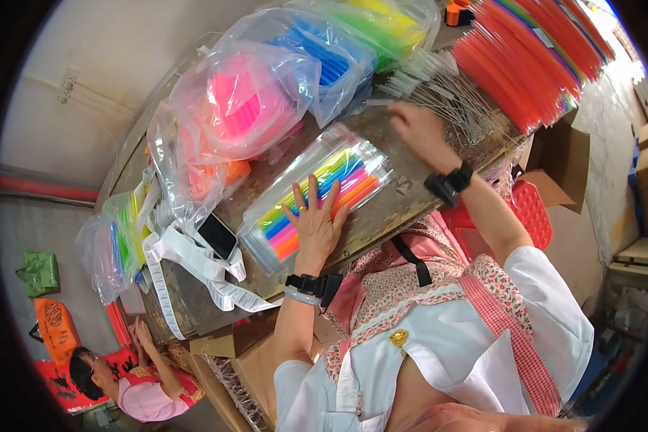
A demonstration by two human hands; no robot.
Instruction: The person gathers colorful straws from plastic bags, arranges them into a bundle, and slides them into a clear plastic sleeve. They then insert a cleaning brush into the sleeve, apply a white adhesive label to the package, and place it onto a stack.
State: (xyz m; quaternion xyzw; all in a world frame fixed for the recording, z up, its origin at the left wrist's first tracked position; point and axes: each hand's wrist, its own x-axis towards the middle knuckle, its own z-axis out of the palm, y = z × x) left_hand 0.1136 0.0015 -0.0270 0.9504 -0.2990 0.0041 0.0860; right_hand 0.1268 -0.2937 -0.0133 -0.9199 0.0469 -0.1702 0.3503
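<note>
My left hand [315,229] lies with fingers spread on a clear plastic bag [266,263] holding a flat row of coloured tubes [338,189], which look like drinking straws. The row runs from yellow and green through blue and pink to orange. More clear bags seem stacked under it. Farther right, my right hand [417,129] is above the table beside a loose pile of thin wire brushes [468,104] with pale tips. Its fingers look curled but are smeared by motion, and I cannot make out anything in them.
Plastic bags of pink tubes [241,104] and blue tubes [327,61] line the table's far side. Red bagged bundles [515,61] lie at far right. A phone [217,236] and white label strips [194,261] are at left. Another person [147,389] sits lower left. A red stool [533,212] stands at right.
</note>
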